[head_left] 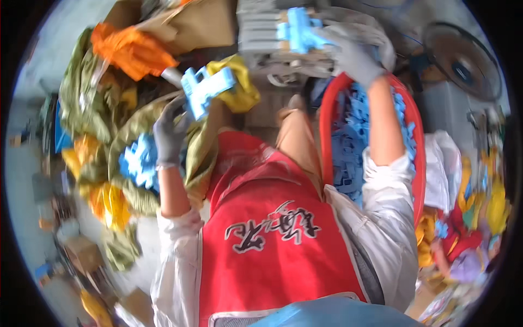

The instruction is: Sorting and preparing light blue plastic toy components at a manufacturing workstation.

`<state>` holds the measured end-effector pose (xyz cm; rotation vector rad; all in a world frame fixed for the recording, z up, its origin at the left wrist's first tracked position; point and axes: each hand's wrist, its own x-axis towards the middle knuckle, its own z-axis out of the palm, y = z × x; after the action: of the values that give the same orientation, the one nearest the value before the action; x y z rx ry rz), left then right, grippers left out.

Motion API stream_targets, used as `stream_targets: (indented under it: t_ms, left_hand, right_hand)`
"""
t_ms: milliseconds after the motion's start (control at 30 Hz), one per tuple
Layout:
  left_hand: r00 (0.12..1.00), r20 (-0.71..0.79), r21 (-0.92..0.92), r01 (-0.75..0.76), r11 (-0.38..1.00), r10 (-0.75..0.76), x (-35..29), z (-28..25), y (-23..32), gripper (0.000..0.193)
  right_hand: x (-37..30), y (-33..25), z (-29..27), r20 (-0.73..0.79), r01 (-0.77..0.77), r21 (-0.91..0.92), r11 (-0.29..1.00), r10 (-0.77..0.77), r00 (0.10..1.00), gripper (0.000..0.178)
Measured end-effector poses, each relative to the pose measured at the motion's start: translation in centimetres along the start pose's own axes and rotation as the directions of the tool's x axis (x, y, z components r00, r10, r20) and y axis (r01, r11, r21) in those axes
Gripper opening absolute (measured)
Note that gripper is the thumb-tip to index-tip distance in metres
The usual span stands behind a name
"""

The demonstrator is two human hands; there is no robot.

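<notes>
My left hand (170,131), in a grey glove, is closed on the lower edge of a light-blue moulded plastic piece (206,90). It holds the piece tilted above an open olive woven sack (115,158), where more blue plastic pieces (143,162) lie. Farther off to the right, my right hand (357,59), gloved in grey too and blurred, grips a second light-blue plastic piece (299,31) by its right end. That piece is over a grey ribbed surface. Below my right forearm stands a red tub (326,122) heaped with blue plastic pieces (348,147).
A cardboard box (199,24) and an orange bag (131,52) are at the far left. A yellow bag (239,87) lies just right of my left hand's piece. A round fan (460,60) stands far right. White sacking (441,169) lies beside the tub.
</notes>
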<state>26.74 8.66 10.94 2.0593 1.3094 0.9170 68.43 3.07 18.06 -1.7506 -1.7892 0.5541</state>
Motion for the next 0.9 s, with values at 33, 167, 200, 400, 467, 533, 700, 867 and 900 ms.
stream_targets:
  t_ms: [33,167,200,400,467,533,700,867,900]
  left_hand:
    - [0.999,-0.023,-0.071,0.045,0.996,-0.047,-0.7,0.0,-0.4,0.036]
    - [0.995,-0.091,-0.195,0.022,0.981,-0.04,-3.9,-1.7,-2.1,0.036]
    - [0.989,-0.14,-0.162,0.018,0.987,-0.041,-5.0,-2.6,-2.9,0.035]
    - [0.931,-0.324,0.352,0.282,0.892,-0.166,-11.2,-9.9,-11.4,0.039]
    - [0.848,-0.294,-0.547,0.229,0.805,-0.441,-14.3,-13.1,-16.2,0.039]
    - [0.808,-0.502,0.289,0.492,0.821,-0.307,-12.8,-12.2,-12.9,0.03]
    - [0.95,-0.284,0.175,0.185,0.967,-0.13,-8.9,-7.8,-10.6,0.03]
    - [0.998,-0.06,0.22,0.041,0.975,-0.029,-6.1,-3.7,-6.7,0.028]
    - [0.999,-0.033,0.267,0.04,0.963,-0.032,-5.9,-3.5,-6.0,0.027]
  right_hand:
    - [-0.3,2.4,0.1,-0.165,0.323,-0.406,0.855,-0.416,0.894,0.042]
    - [-5.0,0.3,0.4,-0.38,0.237,-0.6,0.764,-0.532,0.756,0.034]
    - [-6.9,0.2,1.6,-0.455,0.153,-0.45,0.88,-0.373,0.809,0.03]
    - [-17.8,9.9,7.2,-0.416,-0.211,-0.125,0.97,0.142,0.898,0.029]
    - [-20.6,11.5,7.7,-0.432,-0.312,-0.187,0.931,0.208,0.878,0.03]
    - [-23.5,14.1,9.2,-0.478,-0.448,-0.207,0.87,0.309,0.822,0.031]
    - [-26.4,17.3,13.4,-0.146,-0.67,-0.328,0.666,0.665,0.732,0.039]
    - [-29.4,21.2,19.2,-0.026,-0.567,-0.622,0.54,0.71,0.704,0.06]
    - [-30.1,21.9,19.6,-0.01,-0.584,-0.587,0.561,0.716,0.698,0.061]
